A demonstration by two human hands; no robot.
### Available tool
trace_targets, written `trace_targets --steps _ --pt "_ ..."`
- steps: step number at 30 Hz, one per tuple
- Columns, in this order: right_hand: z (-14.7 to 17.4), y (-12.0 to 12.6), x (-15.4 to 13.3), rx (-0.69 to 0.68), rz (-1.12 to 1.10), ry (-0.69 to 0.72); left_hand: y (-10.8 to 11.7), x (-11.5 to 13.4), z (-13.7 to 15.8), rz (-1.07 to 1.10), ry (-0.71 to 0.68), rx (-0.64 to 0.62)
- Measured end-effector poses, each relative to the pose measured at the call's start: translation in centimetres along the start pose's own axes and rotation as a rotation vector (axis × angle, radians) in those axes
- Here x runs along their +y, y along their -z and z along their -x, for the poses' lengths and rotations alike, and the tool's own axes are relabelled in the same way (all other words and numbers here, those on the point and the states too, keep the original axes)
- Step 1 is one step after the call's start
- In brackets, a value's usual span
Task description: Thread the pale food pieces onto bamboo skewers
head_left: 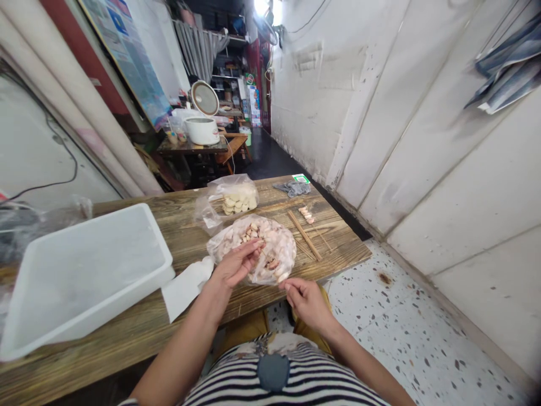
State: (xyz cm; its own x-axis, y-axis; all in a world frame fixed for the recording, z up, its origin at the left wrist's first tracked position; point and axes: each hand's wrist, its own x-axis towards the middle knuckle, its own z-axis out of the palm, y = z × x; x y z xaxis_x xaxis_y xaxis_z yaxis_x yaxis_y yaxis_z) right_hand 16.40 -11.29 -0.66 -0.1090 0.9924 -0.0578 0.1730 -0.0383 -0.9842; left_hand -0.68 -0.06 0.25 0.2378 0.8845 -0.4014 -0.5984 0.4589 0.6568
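Our left hand (pixel 237 264) curls loosely over the bag of cloves (pixel 279 241), near the worktop's (pixel 344 247) near edge; our right hand (pixel 306 299) pinches. We can't make out what either holds. Tugging the bag could spill it.

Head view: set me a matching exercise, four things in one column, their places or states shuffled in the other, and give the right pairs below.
Things
1. Bag of garlic cloves
2. Bundle of thin sticks
3. White tray
4. Rice cooker

Places and states
A. At the left end of the near wooden table
B. Lid raised
C. Beneath the left hand
D. Lying on wood, to the right of the bag

Right pairs: 1-C, 2-D, 3-A, 4-B
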Motion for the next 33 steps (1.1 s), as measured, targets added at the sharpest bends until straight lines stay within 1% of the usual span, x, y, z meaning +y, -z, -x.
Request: trace_targets --steps 3,7,10,20,26,33 --pt "0.04 0.05 -0.07 0.004 0.018 0.010 -0.18 0.01 0.10 0.026 0.010 0.006" --pt "-0.04 0.04 0.20 0.009 0.007 0.020 -0.24 0.00 0.02 0.093 0.076 0.008" --pt "-0.06 0.02 0.34 0.018 0.001 0.026 -0.18 -0.02 -0.04 0.157 0.119 -0.013" --pt "0.05 -0.13 0.37 0.018 0.007 0.047 -0.02 -0.14 0.01 0.148 0.111 -0.045" --pt "0.20 -0.19 0.33 0.016 0.017 0.047 -0.31 -0.30 0.29 0.128 0.058 0.006" --pt "0.27 -0.19 0.44 0.027 0.017 0.045 -0.53 -0.30 0.33 0.235 0.142 0.037"
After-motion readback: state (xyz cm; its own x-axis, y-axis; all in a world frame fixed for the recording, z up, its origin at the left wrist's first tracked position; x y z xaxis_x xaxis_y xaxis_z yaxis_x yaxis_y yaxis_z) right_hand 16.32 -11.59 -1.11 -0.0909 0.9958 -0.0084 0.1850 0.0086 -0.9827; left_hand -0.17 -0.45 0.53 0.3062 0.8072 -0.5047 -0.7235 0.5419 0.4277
